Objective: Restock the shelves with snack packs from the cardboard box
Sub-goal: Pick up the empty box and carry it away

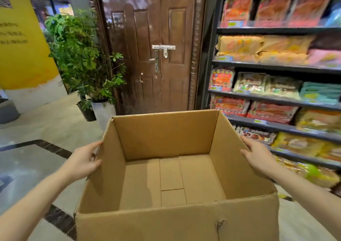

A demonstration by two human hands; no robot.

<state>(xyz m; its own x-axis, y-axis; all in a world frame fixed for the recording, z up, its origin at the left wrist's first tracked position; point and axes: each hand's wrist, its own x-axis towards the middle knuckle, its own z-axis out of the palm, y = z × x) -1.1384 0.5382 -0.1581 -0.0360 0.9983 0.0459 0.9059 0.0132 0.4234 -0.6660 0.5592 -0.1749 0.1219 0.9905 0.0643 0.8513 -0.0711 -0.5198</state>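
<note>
An open brown cardboard box (166, 135) fills the lower middle of the head view; its inside holds nothing, only the folded bottom flaps show. My left hand (84, 158) grips the box's left wall near the top edge. My right hand (258, 155) grips the right wall the same way. The box is held up off the floor between my arms. To the right, dark metal shelves (276, 30) carry rows of snack packs (238, 10) in red, yellow, pink and teal wrappers, blurred by motion.
A dark brown wooden door (153, 47) with a metal latch stands straight ahead. A leafy potted plant (83, 56) in a white pot stands left of it. A yellow wall (20, 43) is at far left. Pale tiled floor (46, 122) with a dark border strip lies below.
</note>
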